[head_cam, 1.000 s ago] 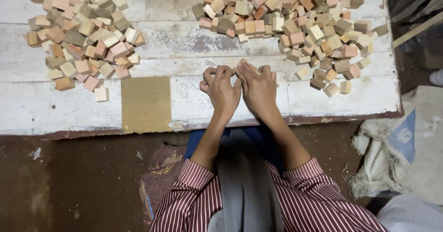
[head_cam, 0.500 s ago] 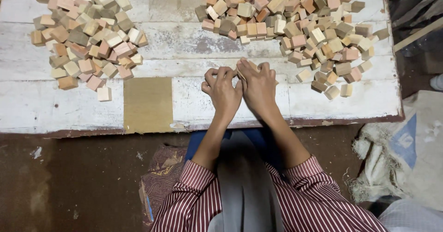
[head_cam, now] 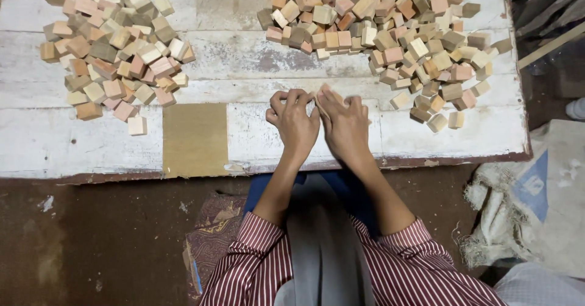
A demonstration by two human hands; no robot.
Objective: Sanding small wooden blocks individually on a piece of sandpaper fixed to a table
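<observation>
At ten o'clock on the white plank counter [head_cam: 55, 141] lies a left pile of wooden blocks [head_cam: 113, 44]. Below it, at seven o'clock, sits a brown sandpaper sheet [head_cam: 195, 138]. At centre, the left hand [head_cam: 295, 123] and right hand [head_cam: 346, 126] press side by side, fingers curled; whether either grip clamps anything, I cannot tell. A larger right pile of blocks [head_cam: 390, 35] spreads at one o'clock, just beyond the hands.
</observation>
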